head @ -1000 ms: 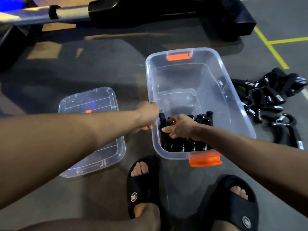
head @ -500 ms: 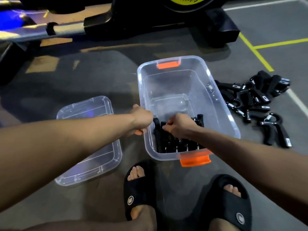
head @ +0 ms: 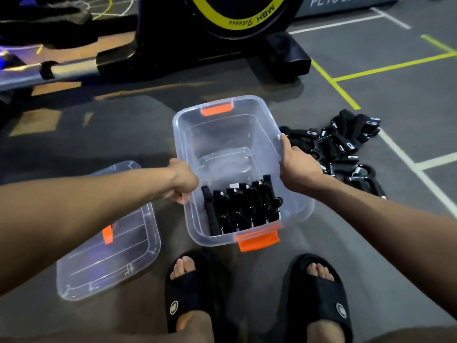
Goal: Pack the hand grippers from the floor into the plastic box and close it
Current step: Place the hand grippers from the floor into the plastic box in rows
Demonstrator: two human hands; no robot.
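Note:
A clear plastic box (head: pixel 223 125) with orange latches stands open on the grey floor. Several black hand grippers (head: pixel 241 206) are lined up in its near end. My left hand (head: pixel 181 180) grips the box's left rim. My right hand (head: pixel 295 167) holds the right rim, fingers over the outer wall. A pile of several more black hand grippers (head: pixel 343 149) lies on the floor right of the box. The clear lid (head: pixel 123 248) lies flat on the floor to the left, partly under my left forearm.
A black exercise machine with a yellow-ringed wheel (head: pixel 237 18) stands just beyond the box, its rail running left. My two feet in black slides (head: pixel 188 290) are near the box's front end. Yellow and white floor lines run at the right.
My right hand has come out of the box's inside and now holds the right rim. My left hand stays on the left rim. The camera view has tilted upward.

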